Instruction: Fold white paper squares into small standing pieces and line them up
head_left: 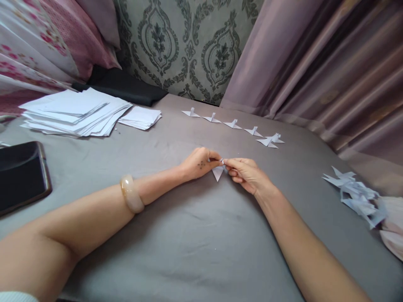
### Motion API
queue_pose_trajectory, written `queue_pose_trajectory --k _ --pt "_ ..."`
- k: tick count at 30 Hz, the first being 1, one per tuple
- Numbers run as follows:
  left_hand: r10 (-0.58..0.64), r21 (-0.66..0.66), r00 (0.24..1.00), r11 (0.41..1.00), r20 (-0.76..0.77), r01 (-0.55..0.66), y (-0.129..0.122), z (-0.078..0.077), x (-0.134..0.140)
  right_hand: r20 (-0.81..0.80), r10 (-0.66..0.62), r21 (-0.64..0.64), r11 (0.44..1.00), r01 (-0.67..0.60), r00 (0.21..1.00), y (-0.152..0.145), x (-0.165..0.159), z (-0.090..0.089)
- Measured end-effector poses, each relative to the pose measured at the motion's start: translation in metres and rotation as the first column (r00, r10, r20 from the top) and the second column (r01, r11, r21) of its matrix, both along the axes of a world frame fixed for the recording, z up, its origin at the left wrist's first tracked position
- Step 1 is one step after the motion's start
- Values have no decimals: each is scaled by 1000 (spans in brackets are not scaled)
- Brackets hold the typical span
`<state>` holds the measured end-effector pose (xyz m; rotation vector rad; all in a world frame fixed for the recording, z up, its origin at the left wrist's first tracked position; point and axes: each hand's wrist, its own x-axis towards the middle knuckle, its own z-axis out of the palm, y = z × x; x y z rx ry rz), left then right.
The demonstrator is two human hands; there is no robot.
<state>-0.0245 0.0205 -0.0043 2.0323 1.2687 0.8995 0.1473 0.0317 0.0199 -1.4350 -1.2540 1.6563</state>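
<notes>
Between my two hands is a small white folded paper figure point(218, 173), its pointed triangular flap hanging down toward me. My left hand point(201, 163), with a pale bangle point(131, 193) on its forearm, pinches the figure from the left. From the right, my right hand point(244, 172) pinches a small tip of the same paper, fingertips nearly touching those of the left. Fingers cover most of the figure's upper part. Beyond the hands, several finished-looking folded paper birds point(233, 123) stand in a slanting row on the grey sheet point(176, 251).
A stack of white paper sheets point(75, 113) lies at the back left, beside a smaller stack point(140, 117). A dark phone point(23, 176) rests at the left edge. More folded paper figures point(360, 197) are heaped at the right. Mauve curtains point(302, 58) hang behind.
</notes>
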Motion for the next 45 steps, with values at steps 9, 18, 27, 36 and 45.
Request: queue_pose_trajectory --k 9,18,27,36,45 --pt "7 5 1000 1000 -11 -7 1 0 0 -34 -2 -7 1000 1 999 0 0 -1" --pt "-7 18 1000 1000 -3 7 2 -2 -1 6 12 34 999 -12 1000 3 3 -4" --pt "8 -23 1000 1000 23 -7 0 2 2 24 17 70 997 -18 1000 5 5 -9" --pt "-6 -20 998 1000 60 7 1 1 1 -22 1 -10 1000 -1 1000 5 6 -4" --pt "-6 -12 995 1000 96 7 1 2 4 -18 -22 -28 999 22 1000 5 4 -2"
